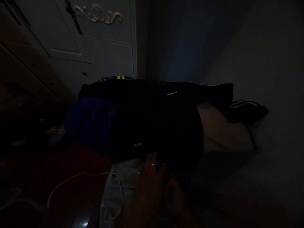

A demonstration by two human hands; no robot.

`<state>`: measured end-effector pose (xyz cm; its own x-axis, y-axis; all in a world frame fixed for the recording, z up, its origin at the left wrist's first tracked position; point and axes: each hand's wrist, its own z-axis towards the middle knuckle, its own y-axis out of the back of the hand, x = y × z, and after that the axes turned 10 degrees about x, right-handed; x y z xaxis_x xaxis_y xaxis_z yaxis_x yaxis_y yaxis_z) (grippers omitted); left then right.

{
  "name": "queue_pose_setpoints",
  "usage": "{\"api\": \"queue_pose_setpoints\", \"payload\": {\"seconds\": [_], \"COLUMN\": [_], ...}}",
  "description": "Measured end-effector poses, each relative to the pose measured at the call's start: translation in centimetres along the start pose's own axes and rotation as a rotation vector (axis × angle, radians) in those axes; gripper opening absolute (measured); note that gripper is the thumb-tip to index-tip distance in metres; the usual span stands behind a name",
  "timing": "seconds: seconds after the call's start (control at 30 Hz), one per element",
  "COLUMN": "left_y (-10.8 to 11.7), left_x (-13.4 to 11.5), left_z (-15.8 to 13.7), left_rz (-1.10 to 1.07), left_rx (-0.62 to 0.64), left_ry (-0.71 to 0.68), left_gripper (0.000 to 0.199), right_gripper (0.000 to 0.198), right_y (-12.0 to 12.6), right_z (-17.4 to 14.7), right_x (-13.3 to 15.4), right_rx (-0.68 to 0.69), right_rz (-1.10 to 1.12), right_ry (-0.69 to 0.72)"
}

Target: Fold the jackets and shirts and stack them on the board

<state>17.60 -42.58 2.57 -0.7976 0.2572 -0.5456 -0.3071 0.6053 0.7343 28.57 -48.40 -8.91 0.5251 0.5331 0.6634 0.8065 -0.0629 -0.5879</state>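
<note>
The room is very dark. A black long-sleeved top (156, 123) with small white lettering lies spread over a pile of clothes. At its near edge rests my left hand (150, 177), a ring on one finger. Its fingers reach forward and the thumb stands apart, touching the dark cloth; a small bluish patch shows beside the fingertips. Close by on the right is my right hand (173, 191), its fingers curled in. Whatever the right fingers may hold is lost in shadow. Grey fabric (127, 174) lies under and left of my left hand.
Blue cloth (90, 123) bulges out at the left of the pile, and a pale garment (223, 129) at the right. A white cable (71, 177) loops across the reddish floor (80, 161) onto the grey fabric. Behind stands a white cabinet (106, 53) with carved trim.
</note>
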Motion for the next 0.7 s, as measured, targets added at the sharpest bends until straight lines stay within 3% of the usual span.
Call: {"api": "queue_pose_setpoints", "payload": {"seconds": [0.13,0.23,0.33,0.5,0.57,0.63,0.7], "left_y": [-1.2,-1.8,-2.0,-1.8,-1.9,-2.4,-3.7], "left_x": [2.0,3.3,3.9,4.7,5.3,6.2,7.0], "left_z": [0.1,0.5,0.9,1.2,1.8,2.9,4.5], "left_rz": [-0.109,-0.186,-0.221,-0.439,-0.653,-0.904,-1.202], "left_rx": [0.043,0.062,0.097,0.098,0.063,-0.025,-0.138], "left_ry": [-0.04,-0.21,-0.371,-0.488,-0.394,-0.195,0.011], "left_gripper": [0.04,0.034,0.025,0.02,0.025,0.03,0.024], "right_gripper": [0.02,0.026,0.037,0.033,0.031,0.031,0.034], "right_y": [-0.1,-0.7,-1.3,-0.9,-0.5,-0.2,-0.1], "right_z": [-1.2,-1.3,-0.7,0.5,0.8,1.0,1.0], "right_x": [0.6,1.7,2.3,2.1,1.9,1.8,1.7], "right_rx": [-0.047,-0.08,-0.161,-0.282,-0.31,-0.33,-0.321], "right_rz": [0.361,0.54,0.479,0.407,0.437,0.455,0.474], "right_ry": [0.034,0.029,0.028,0.127,0.164,0.206,0.222]}}
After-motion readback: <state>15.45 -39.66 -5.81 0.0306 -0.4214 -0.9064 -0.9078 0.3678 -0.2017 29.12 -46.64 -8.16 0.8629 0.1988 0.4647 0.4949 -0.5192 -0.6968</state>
